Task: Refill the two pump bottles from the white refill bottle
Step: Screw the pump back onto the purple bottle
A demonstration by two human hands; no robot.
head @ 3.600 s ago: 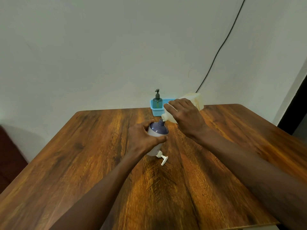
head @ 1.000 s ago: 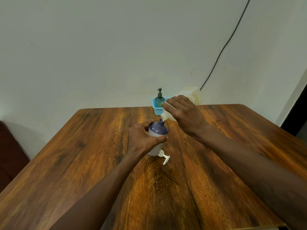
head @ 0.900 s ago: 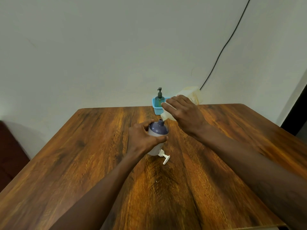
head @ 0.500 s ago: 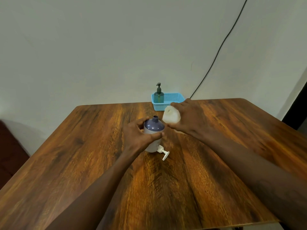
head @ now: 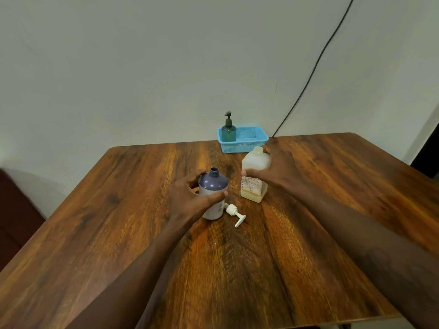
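Nearest the camera, two bare forearms are reaching out over the wooden surface (head: 237, 269), and just beyond them a white pump head (head: 234, 213) is lying on its side, its nozzle pointing toward the viewer and to the right; it is probably lying close at hand so it can be screwed back on. Right behind it, almost touching, the purple pump bottle (head: 213, 193) is standing upright, long axis vertical, its open threaded neck facing the ceiling. The left hand (head: 190, 199) is wrapping its grip around the bottle's body, thumb across the front and fingers around the far side, presumably steadying it so the uncapped bottle is not tipping. Just beside it to the right, apart from it, the white refill bottle (head: 254, 184) is also standing upright on its base, its mouth pointing up and a shallow layer of yellowish liquid sitting at the bottom. The right hand (head: 275, 173) is clamping its grip on the refill bottle's upper half from the right side, thumb across the front; judging from the level stance, pouring into this bottle looks finished. Farther back, near the surface's far edge, a blue basket (head: 247, 143) is holding the green pump bottle (head: 228, 131), upright with its pump fitted, likely waiting for its refill. A black cable (head: 316, 67) is running up the wall behind.
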